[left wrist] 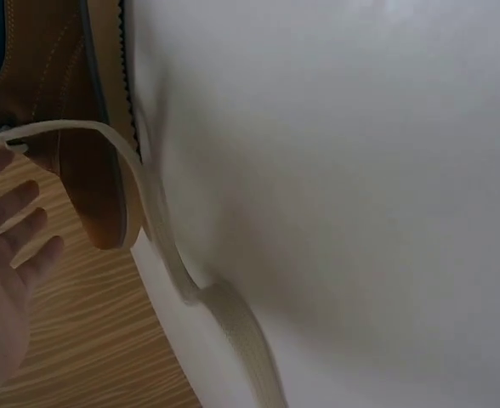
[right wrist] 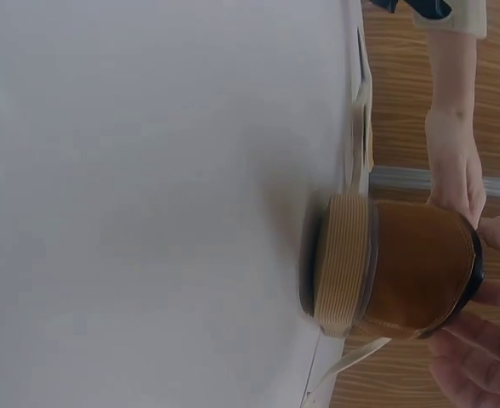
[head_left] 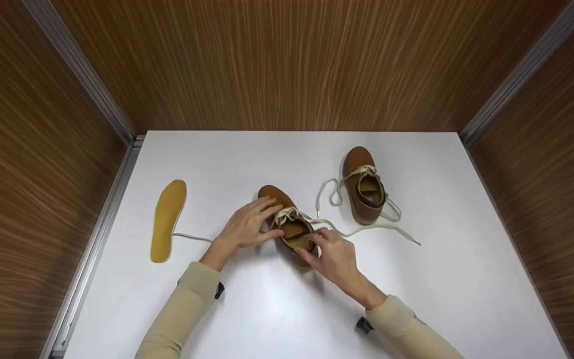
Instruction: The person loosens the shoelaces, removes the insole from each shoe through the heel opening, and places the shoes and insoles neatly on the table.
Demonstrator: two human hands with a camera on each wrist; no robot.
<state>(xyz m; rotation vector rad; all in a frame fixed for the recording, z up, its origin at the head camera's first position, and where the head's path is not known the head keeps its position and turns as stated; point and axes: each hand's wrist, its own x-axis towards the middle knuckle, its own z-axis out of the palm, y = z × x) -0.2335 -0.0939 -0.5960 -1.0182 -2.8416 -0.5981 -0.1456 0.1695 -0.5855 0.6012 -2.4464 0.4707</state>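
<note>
A brown lace-up shoe (head_left: 269,191) lies between both hands, its toe pointing away to the upper left. My left hand (head_left: 245,223) holds its left side, fingers across the upper beside the cream laces (head_left: 287,214), thumb over the edge of the opening. At the heel, my right hand (head_left: 336,255) grips the collar, with thumb and forefinger reaching to the opening. Inside, a tan lining (head_left: 294,229) shows. From the right wrist view, the heel (right wrist: 416,270) and ribbed sole (right wrist: 343,265) stand close to the tabletop, with the right fingers (right wrist: 488,340) at the dark collar.
A second brown shoe (head_left: 356,158) stands back right, its laces loose on the white table (head_left: 277,309). A yellow insole (head_left: 168,219) lies flat at the left. One lace end (head_left: 192,236) runs out beside it. Wood-grain walls (head_left: 287,65) enclose the table's back and sides.
</note>
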